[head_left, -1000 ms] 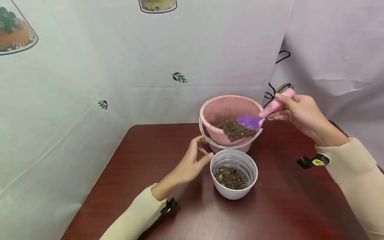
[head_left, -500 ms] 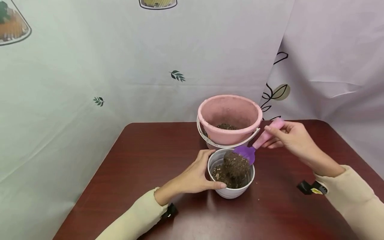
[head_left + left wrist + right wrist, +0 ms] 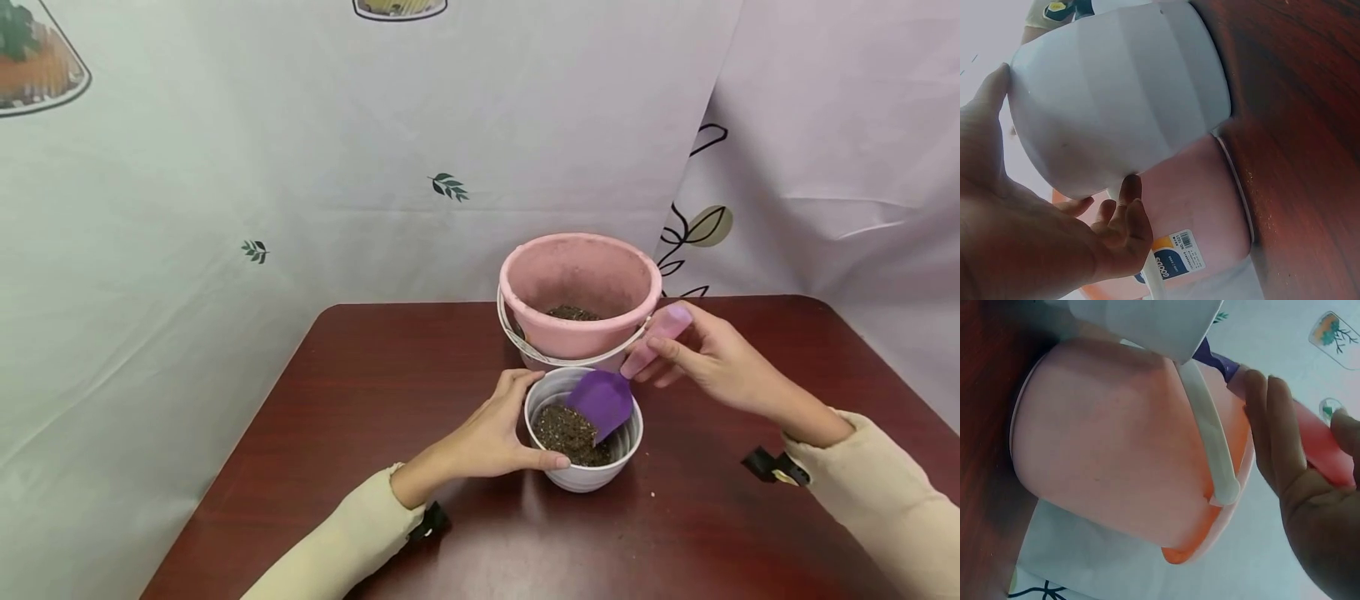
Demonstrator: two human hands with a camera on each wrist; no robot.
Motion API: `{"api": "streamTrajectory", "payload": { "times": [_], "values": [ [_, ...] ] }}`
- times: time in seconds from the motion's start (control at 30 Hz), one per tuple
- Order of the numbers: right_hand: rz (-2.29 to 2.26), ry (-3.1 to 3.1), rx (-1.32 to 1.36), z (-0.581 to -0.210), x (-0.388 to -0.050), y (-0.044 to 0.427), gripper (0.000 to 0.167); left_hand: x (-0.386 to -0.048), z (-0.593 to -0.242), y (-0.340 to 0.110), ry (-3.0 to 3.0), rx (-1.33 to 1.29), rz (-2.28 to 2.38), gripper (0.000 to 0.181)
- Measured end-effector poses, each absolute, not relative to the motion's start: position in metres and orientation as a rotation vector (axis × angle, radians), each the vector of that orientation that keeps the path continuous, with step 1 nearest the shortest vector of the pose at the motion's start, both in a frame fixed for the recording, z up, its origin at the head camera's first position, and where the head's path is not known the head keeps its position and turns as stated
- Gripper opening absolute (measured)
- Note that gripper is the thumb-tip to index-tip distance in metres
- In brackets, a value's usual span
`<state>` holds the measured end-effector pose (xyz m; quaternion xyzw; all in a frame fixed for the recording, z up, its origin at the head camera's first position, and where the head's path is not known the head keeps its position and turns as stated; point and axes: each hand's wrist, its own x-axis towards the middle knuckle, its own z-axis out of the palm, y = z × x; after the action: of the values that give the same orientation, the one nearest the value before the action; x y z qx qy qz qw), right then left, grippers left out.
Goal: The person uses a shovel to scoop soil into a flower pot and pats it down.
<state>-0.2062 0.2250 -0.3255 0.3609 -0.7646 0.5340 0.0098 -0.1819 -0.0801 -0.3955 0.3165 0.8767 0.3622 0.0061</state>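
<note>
My left hand (image 3: 491,433) grips the left side of a white pot (image 3: 587,479), thumb on the near side and fingers round the back. Dark soil (image 3: 567,433) lies inside the pot. In my right hand (image 3: 716,362) is the pink handle (image 3: 656,340) of a small shovel, its purple blade (image 3: 602,402) tilted down into the pot beside the soil. The left wrist view shows the pot (image 3: 1122,94) from the side, with my thumb near its rim. In the right wrist view my fingers hold the handle (image 3: 1319,447).
A pink bucket (image 3: 570,340) with a white handle (image 3: 1210,434) stands right behind the pot, some soil (image 3: 573,313) at its bottom. Both containers are on a dark red table (image 3: 375,375). A patterned pale cloth (image 3: 337,150) hangs behind; small crumbs lie right of the pot.
My left hand has moved to the pot and taken hold of it. The shovel has come down from over the bucket into the pot, and its load of soil has dropped there.
</note>
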Motion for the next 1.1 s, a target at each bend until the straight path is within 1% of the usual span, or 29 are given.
{"api": "streamTrajectory", "payload": {
  "times": [0.07,0.17,0.33,0.43,0.6,0.7,0.87,0.93,1.0,1.1],
  "values": [
    [1.647,-2.335,1.236,-0.325,-0.208,0.226,0.016,-0.182,-0.394,-0.080,2.746,0.974,1.127,0.103],
    [1.608,-2.242,1.356,-0.325,-0.208,0.227,0.025,-0.182,-0.393,-0.080,2.759,0.963,1.102,0.103],
    [1.457,-2.112,1.474,-0.322,-0.209,0.230,0.034,-0.182,-0.392,-0.081,2.774,0.957,1.076,0.105],
    [1.414,-2.060,1.577,-0.318,-0.212,0.231,0.036,-0.184,-0.392,-0.081,2.781,0.973,1.066,0.105],
    [1.502,-2.040,1.747,-0.316,-0.214,0.232,0.035,-0.188,-0.392,-0.084,2.781,1.025,1.049,0.104],
    [1.590,-2.080,1.688,-0.315,-0.214,0.233,0.032,-0.192,-0.392,-0.087,2.753,1.078,1.055,0.103],
    [1.814,-2.097,1.363,-0.306,-0.217,0.242,0.018,-0.207,-0.391,-0.100,2.705,1.200,0.971,0.098],
    [1.962,-2.039,1.277,-0.301,-0.221,0.246,0.014,-0.213,-0.389,-0.109,2.711,1.219,0.890,0.092],
    [2.113,-1.943,1.248,-0.296,-0.227,0.249,0.014,-0.220,-0.385,-0.118,2.722,1.241,0.808,0.084],
    [2.298,-1.789,1.249,-0.285,-0.237,0.251,0.021,-0.233,-0.374,-0.131,2.683,1.300,0.806,0.069]
  ]
}}
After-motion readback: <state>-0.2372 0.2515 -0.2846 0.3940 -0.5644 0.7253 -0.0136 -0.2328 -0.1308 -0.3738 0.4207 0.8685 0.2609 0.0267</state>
